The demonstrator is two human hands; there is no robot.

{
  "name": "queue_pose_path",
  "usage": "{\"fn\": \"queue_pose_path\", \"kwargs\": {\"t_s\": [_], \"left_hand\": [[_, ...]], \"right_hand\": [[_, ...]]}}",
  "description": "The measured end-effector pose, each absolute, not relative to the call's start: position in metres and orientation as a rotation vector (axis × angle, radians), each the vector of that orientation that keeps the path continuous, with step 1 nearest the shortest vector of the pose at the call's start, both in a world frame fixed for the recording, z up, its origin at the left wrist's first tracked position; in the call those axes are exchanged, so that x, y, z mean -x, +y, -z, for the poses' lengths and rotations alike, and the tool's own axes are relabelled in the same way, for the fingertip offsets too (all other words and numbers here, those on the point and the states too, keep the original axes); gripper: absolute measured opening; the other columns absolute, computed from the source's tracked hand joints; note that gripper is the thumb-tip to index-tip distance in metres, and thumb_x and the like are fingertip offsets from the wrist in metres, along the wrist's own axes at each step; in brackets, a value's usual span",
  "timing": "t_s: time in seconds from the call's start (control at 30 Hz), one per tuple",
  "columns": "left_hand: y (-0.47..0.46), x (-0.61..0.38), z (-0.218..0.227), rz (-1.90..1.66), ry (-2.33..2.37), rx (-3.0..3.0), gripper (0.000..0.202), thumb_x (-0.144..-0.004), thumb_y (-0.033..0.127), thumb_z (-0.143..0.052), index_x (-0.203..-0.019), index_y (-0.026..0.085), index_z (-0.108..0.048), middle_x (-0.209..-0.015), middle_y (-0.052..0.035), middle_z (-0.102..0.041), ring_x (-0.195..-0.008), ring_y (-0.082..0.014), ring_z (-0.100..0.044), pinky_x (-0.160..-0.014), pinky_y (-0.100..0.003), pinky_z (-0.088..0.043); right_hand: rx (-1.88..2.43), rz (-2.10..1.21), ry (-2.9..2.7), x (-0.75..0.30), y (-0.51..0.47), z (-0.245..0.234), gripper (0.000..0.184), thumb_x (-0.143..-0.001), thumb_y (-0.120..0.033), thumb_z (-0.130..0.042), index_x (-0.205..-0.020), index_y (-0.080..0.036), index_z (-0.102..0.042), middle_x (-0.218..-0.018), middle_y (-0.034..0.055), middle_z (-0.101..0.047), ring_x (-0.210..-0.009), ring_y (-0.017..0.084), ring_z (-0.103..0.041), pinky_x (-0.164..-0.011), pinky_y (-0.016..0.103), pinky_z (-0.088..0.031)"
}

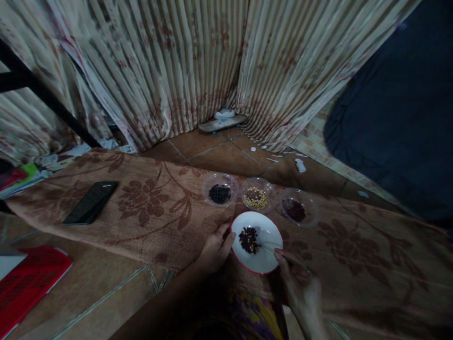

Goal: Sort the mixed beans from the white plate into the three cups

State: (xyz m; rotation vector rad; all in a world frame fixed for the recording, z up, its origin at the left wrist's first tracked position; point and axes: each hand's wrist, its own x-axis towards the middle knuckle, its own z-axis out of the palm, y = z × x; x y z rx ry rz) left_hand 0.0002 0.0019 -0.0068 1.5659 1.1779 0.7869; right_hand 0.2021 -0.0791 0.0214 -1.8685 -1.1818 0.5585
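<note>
A white bowl [264, 262] with a red rim sits near the front edge of the cloth-covered bench. Inside it, mixed dark and yellowish beans [248, 240] lie heaped toward the left. My left hand [215, 250] grips the bowl's left side, thumb at the rim. In my right hand [300, 278] is a thin metal spoon [268, 247], its far end among the beans. Behind the bowl stand three clear plastic tubs: one with black beans [219, 193], one with yellow beans [256, 199], one with dark red beans [295, 210].
A dark phone [91, 203] lies on the patterned brown cloth [141, 241] at left. Striped curtains [198, 61] hang behind, with a skateboard [222, 123] at their foot. White scraps [300, 165] litter the tiled floor. A red bag [38, 278] lies lower left.
</note>
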Motion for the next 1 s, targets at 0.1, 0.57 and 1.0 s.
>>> {"fn": "queue_pose_path", "kwargs": {"t_s": [0.1,0.57,1.0], "left_hand": [[0.0024,-0.0001,0.006,-0.766,1.193,-1.558,0.035,-0.091,0.036,-0.042,-0.118,0.017,-0.054,-0.086,-0.0034,-0.069,-0.072,-0.0161,-0.063,-0.067,-0.024,-0.047],[0.0023,0.0004,0.0061,-0.777,1.207,-1.559,0.034,-0.091,0.036,-0.044,-0.118,0.018,-0.055,-0.096,-0.0046,-0.07,-0.084,-0.0184,-0.065,-0.077,-0.027,-0.048],[0.0019,0.0008,0.0083,-0.78,1.19,-1.563,0.036,-0.091,0.036,-0.042,-0.12,0.018,-0.054,-0.101,-0.0059,-0.069,-0.088,-0.0189,-0.064,-0.078,-0.027,-0.048]], "right_hand": [[1.863,-0.565,-1.126,-0.2063,-0.0798,-0.017,0.032,-0.075,-0.048,-0.062,-0.082,-0.019,-0.072,-0.089,0.0101,-0.072,-0.085,0.024,-0.067,-0.075,0.036,-0.053],[1.887,-0.591,-1.241,-0.2089,-0.0808,-0.0209,0.031,-0.078,-0.047,-0.059,-0.084,-0.019,-0.072,-0.094,0.0095,-0.072,-0.091,0.026,-0.066,-0.079,0.038,-0.052],[1.897,-0.605,-1.223,-0.2064,-0.0786,-0.0205,0.031,-0.077,-0.048,-0.06,-0.081,-0.02,-0.072,-0.092,0.0083,-0.072,-0.09,0.024,-0.066,-0.078,0.035,-0.052]]}}
